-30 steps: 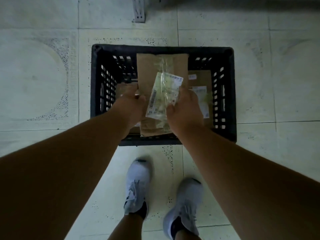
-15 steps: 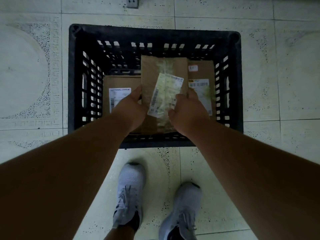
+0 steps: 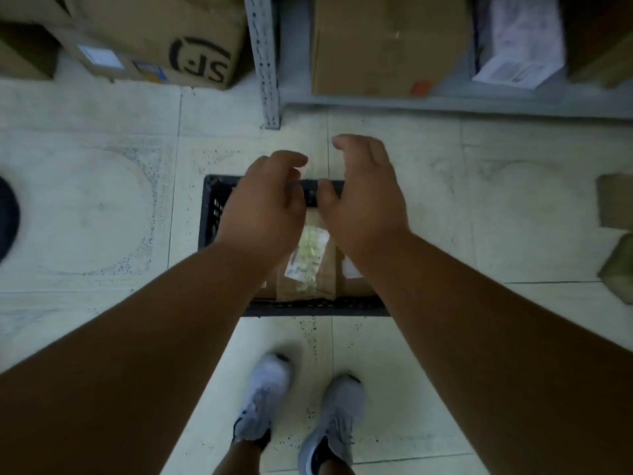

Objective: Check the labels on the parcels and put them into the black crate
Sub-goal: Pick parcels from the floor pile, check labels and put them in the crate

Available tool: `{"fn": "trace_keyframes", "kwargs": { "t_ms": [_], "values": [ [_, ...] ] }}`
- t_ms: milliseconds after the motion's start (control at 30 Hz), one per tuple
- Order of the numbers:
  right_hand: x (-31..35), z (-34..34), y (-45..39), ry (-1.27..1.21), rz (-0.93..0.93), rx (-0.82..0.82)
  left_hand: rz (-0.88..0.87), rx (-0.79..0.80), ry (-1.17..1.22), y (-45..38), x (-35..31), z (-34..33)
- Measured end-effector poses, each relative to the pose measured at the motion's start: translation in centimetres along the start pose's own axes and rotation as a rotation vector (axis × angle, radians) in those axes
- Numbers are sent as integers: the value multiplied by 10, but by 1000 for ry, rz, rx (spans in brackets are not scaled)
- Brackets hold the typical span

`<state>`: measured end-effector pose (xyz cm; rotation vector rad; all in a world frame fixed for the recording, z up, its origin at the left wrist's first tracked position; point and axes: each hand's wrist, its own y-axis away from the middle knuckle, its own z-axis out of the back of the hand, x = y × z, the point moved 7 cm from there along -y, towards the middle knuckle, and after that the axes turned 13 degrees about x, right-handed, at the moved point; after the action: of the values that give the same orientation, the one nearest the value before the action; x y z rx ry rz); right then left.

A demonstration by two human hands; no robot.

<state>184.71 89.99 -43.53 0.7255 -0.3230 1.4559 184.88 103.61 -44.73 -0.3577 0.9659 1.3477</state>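
Note:
The black crate (image 3: 209,214) sits on the tiled floor in front of my feet, mostly covered by my arms. Inside it lies a brown paper parcel (image 3: 310,269) with a white taped label, and another brown parcel (image 3: 352,284) shows beside it on the right. My left hand (image 3: 263,204) and my right hand (image 3: 363,197) hover above the crate's far half, fingers spread and curled, holding nothing. Both hands are apart from the parcels.
A metal shelf post (image 3: 265,60) stands beyond the crate. Cardboard boxes (image 3: 154,32) sit on the floor at upper left, and a large box (image 3: 387,42) and a white bag (image 3: 517,39) rest on the low shelf. Brown parcels (image 3: 616,200) lie at the right edge.
Both hands have let go of the brown parcel, which now lies in the crate, and have risen above it. The view has lifted, bringing the shelf and boxes into sight.

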Motion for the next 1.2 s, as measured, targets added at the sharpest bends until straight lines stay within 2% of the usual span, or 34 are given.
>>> {"fn": "trace_keyframes", "kwargs": {
  "t_ms": [167, 333, 500, 667, 833, 1000, 1200],
  "values": [
    [96, 150, 70, -97, 25, -192, -89, -73, 143, 52, -146, 101],
    [156, 272, 173, -142, -29, -372, -281, 69, 148, 120, -292, 150],
    [165, 360, 263, -195, -94, -590, -469, 202, 116, 178, -400, 150],
    [127, 424, 348, -148, -220, -742, -635, 415, 57, 217, -491, 87],
    [48, 460, 440, -199, -432, -863, -736, 585, -33, 252, -558, -13],
    [-38, 502, 508, -237, -518, -883, -779, 655, -30, 273, -618, -114],
    [-130, 556, 547, -208, -545, -842, -719, 662, -17, 273, -670, -217]
  ]
}}
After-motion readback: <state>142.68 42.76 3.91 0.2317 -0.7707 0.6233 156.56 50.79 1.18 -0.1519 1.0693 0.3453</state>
